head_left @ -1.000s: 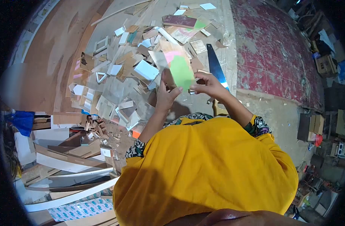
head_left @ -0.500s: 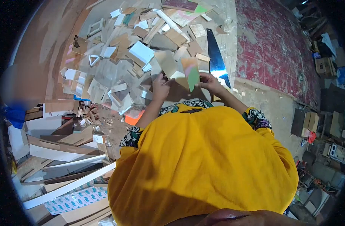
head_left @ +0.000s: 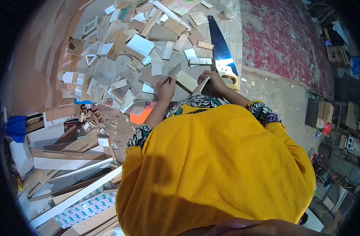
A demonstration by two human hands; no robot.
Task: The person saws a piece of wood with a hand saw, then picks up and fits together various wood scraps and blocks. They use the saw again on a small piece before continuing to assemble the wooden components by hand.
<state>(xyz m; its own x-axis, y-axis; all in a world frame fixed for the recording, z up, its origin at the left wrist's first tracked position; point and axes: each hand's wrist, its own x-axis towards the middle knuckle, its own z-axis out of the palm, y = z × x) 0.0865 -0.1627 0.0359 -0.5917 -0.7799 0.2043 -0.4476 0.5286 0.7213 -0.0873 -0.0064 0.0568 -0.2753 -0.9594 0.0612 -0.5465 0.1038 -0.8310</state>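
Close to my body, both hands are on a small angular piece made of thin wooden boards (head_left: 187, 81). My left hand (head_left: 165, 89) is closed, fingers and thumb pinching its left board near the edge. On the other side, my right hand (head_left: 213, 83) is closed around the right board (head_left: 202, 84), which is seen almost edge-on. The pale middle board slopes between the two. Just beyond my right hand lies a handsaw (head_left: 223, 45), its yellowish handle (head_left: 229, 80) close to my wrist. Wood offcuts (head_left: 156, 69) lie around my left hand.
Wood scraps and white-faced boards (head_left: 140, 46) are strewn over the worktable. Long planks and strips (head_left: 70, 163) are heaped at the lower left, near an orange sheet (head_left: 142, 113). A worn red surface (head_left: 282, 47) lies at the right, with cardboard boxes (head_left: 324, 114) beyond.
The wooden piece has turned, so its green and pink right board now shows edge-on. My right hand has come inward and wraps further over it. The saw's handle now shows.
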